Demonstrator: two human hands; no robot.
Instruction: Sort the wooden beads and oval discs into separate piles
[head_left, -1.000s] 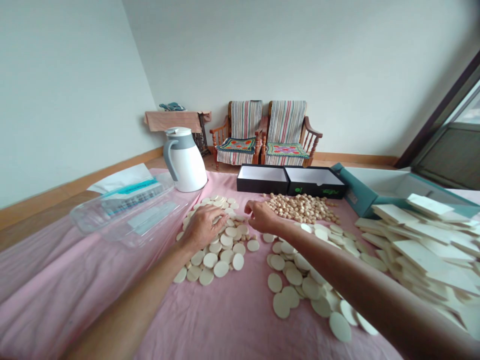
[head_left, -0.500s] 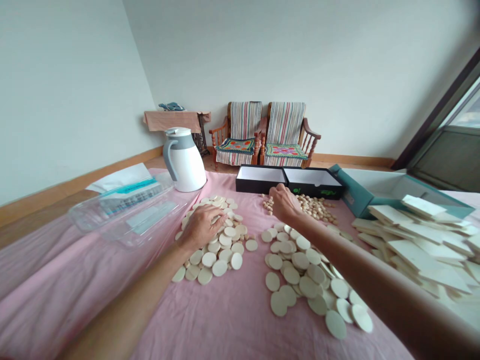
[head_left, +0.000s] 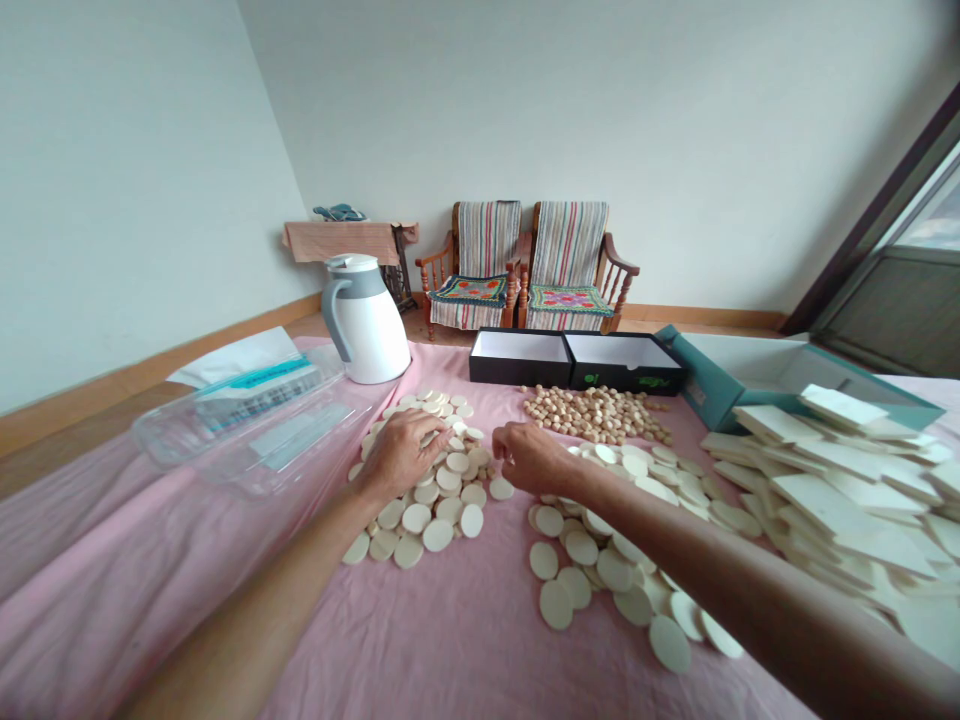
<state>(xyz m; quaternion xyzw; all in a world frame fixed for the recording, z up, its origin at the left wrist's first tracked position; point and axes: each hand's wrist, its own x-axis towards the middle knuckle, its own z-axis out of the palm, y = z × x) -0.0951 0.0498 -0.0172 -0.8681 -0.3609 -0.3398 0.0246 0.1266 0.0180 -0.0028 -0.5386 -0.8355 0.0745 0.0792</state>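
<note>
My left hand (head_left: 407, 450) rests on the left pile of pale round wooden discs (head_left: 417, 517), its fingers curved over them; what lies under the fingertips is hidden. My right hand (head_left: 529, 455) hovers just right of that pile with its fingers pinched together; anything between them is too small or hidden to name. Behind it and to the right lies a heap of small wooden beads (head_left: 600, 413). Below my right forearm spreads a second pile of discs (head_left: 615, 570).
Two black boxes (head_left: 520, 357) stand behind the beads. A teal box (head_left: 720, 385) and stacked wooden pieces (head_left: 847, 480) are at the right. A white jug (head_left: 367, 325) and clear plastic trays (head_left: 247, 420) sit at the left on the pink cloth (head_left: 450, 640).
My right hand has moved from the bead heap toward the left disc pile, uncovering the beads. My left hand has stayed almost in place.
</note>
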